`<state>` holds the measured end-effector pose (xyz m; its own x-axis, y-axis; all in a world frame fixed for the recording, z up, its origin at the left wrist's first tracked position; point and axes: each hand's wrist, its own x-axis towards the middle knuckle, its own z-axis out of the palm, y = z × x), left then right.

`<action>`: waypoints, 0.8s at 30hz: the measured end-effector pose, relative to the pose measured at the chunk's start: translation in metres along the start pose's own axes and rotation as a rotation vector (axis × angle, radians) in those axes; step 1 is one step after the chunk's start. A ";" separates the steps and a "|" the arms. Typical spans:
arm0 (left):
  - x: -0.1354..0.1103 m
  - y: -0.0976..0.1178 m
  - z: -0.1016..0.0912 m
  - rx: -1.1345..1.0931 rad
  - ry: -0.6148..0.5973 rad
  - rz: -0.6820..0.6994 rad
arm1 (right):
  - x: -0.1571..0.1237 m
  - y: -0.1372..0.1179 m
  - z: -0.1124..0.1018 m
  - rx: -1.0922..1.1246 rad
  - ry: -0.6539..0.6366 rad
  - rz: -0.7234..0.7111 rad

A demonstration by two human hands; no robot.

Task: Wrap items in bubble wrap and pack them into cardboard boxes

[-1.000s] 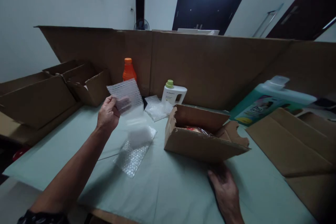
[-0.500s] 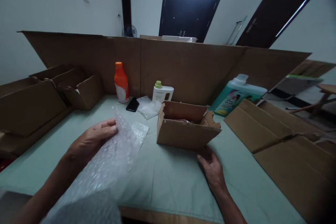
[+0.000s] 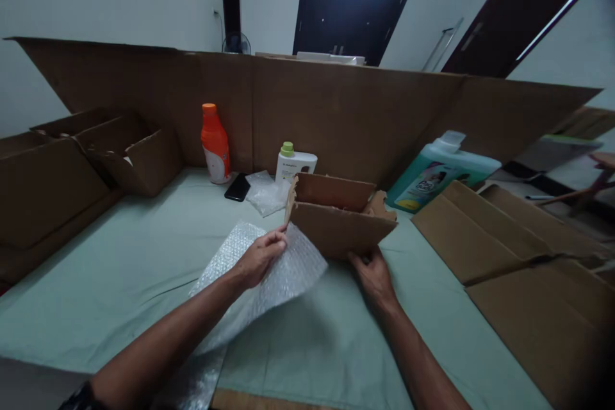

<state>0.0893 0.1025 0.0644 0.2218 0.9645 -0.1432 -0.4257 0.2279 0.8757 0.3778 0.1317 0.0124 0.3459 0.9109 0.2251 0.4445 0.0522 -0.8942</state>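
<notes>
Left hand: The person's left hand [image 3: 259, 259] pinches a limp sheet of clear bubble wrap [image 3: 295, 262] at the front left corner of the box.
Right hand: The right hand [image 3: 375, 275] is at the lower front edge of an open cardboard box [image 3: 343, 230]; I cannot tell whether it grips or only steadies.
Box: It stands mid-table on a pale green cloth [image 3: 120, 288], open side up; its contents are hidden from me.
Handling: The wrap sags and trails toward the near table edge, so I'd judge it best held taut, clear of the ragged cardboard rim, with the box braced.
Teal bottle: The label on this bottle [image 3: 439, 170] seems to start with "P"; the rest is unclear.
White bottle: Green-capped [image 3: 287, 168], its dark print too small to read.
Orange bottle: I can read no brand on it [image 3: 214, 144].
</notes>
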 end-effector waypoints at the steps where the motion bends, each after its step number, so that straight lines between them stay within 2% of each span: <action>1: 0.005 0.002 -0.001 0.015 0.043 0.001 | 0.008 -0.001 0.005 0.004 0.001 0.000; 4: 0.007 0.009 -0.008 0.077 0.143 0.023 | 0.011 -0.007 0.011 0.016 0.025 0.019; 6: -0.005 0.014 -0.013 0.112 0.180 0.042 | -0.011 -0.018 0.007 0.054 0.040 0.040; 7: -0.013 0.016 -0.015 0.134 0.198 0.061 | -0.029 -0.027 0.003 0.100 0.009 0.043; 8: -0.021 0.017 -0.015 0.172 0.217 0.097 | -0.049 -0.039 0.000 0.163 -0.054 0.038; 11: -0.043 0.016 -0.004 0.350 0.256 0.261 | -0.102 -0.082 -0.002 0.368 -0.402 -0.024; 13: -0.056 0.011 0.008 0.431 0.216 0.332 | -0.119 -0.109 0.001 0.365 -0.487 -0.037; 15: -0.070 0.004 0.017 0.441 0.103 0.297 | -0.121 -0.131 0.001 0.268 -0.409 -0.053; 16: -0.077 -0.001 0.018 0.432 0.009 0.241 | -0.118 -0.139 -0.001 0.216 -0.337 -0.080; 20: -0.113 -0.025 0.005 0.325 -0.410 -0.157 | -0.101 -0.156 -0.024 0.116 0.075 -0.273; 22: -0.132 -0.035 -0.005 0.262 -0.521 -0.319 | -0.091 -0.156 -0.031 0.078 0.232 -0.362; 24: -0.150 -0.042 -0.013 0.183 -0.540 -0.393 | -0.080 -0.149 -0.029 0.035 0.244 -0.432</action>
<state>0.0624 -0.0499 0.0429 0.7553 0.6028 -0.2572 -0.0805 0.4748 0.8764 0.3080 0.0397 0.1385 0.3211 0.6807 0.6584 0.5637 0.4213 -0.7105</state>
